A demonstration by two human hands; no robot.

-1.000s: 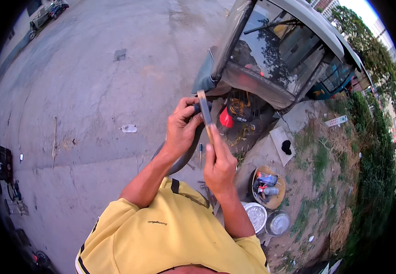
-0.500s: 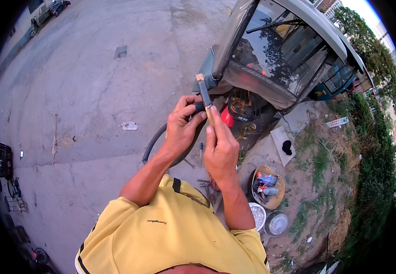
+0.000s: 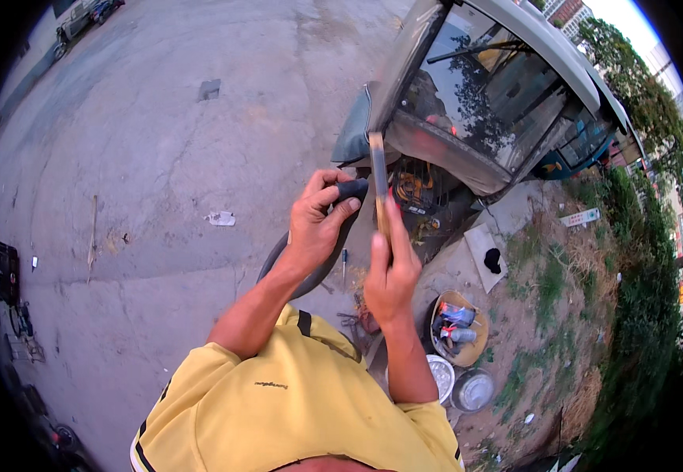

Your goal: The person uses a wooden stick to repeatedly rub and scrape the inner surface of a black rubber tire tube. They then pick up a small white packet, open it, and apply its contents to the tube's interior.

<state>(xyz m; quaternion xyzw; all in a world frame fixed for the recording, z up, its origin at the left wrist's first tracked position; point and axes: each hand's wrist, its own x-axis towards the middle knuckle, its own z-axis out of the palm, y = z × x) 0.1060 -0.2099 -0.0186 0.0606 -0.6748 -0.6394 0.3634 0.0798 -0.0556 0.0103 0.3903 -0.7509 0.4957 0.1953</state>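
The left hand (image 3: 315,224) has its fingers curled around one end of a dark hose (image 3: 330,262), thumb pressed against its side, the tip poking out just past the fingertips. The right hand (image 3: 393,285) is closed on the wooden handle of a hammer-like tool (image 3: 379,169), forefinger laid along it. That tool stands just beside the hose tip, seemingly apart from it.

By the look of it, the readying is done: the end is raised and steadied, the tool is in hand. No fitting shows on the tip, and how much work is left cannot be told.

The hose is thick, matt and smooth-looking, falling from the left fingers into a loose loop behind that wrist; any wear is too small to make out.

Below the fingers, on the ground, lies a thin screwdriver-like tool (image 3: 345,258); farther out, beyond the right fingers, stands a vehicle cab (image 3: 479,98).
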